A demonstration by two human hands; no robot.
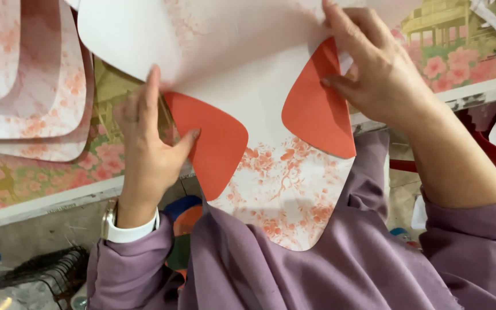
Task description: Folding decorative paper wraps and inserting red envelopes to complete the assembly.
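While the floral paper sheet [271,172] lay between both hands, the left hand [144,143] pinched its red left flap [216,140]; the right hand [368,69] pinched the red right flap [317,109].

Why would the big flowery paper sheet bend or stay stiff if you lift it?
The flowery sheet probably flops: its side flaps are folded over under the left hand and right hand. It looks thin, so likely light and easy to crease.

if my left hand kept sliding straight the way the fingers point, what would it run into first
Most likely the white underside of the floral-printed paper sheet being folded. The left hand has its fingers pointing up the picture, fingertips already at that sheet's curled edge, thumb on the red flap. Depth is hard to judge.
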